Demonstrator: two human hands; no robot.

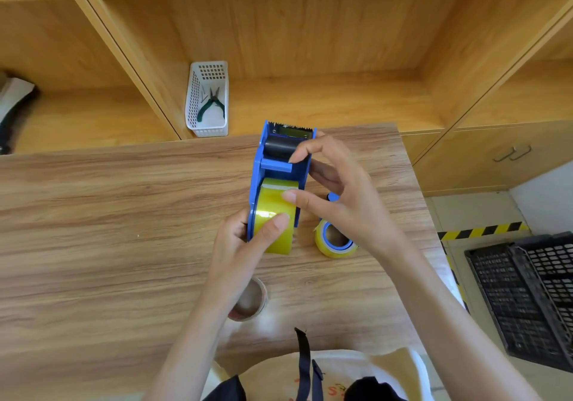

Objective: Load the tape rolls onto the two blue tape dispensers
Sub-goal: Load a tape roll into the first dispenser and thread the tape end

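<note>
Blue tape dispenser (pixel 280 171), long axis pointing away, toothed blade far: my left hand (pixel 245 245) grips its loaded yellow roll (pixel 276 214); right hand (pixel 338 189) pinches the frame.

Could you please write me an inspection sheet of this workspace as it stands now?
Surface: wooden table, wood-grain top.
Job's things: blue tape dispenser held above the table with a yellow tape roll seated in it; second yellow roll on a blue core lying on the table to the right, the rest of that unit hidden behind the right hand.
Clutter: near-empty tape core by the left wrist.
Grippers: left hand grips the dispenser's rear, thumb on the roll; right hand pinches near the black roller.
Cables: nothing seen.
Surroundings: white basket holding green-handled pliers on a shelf; black crates on the floor; striped floor tape.
</note>
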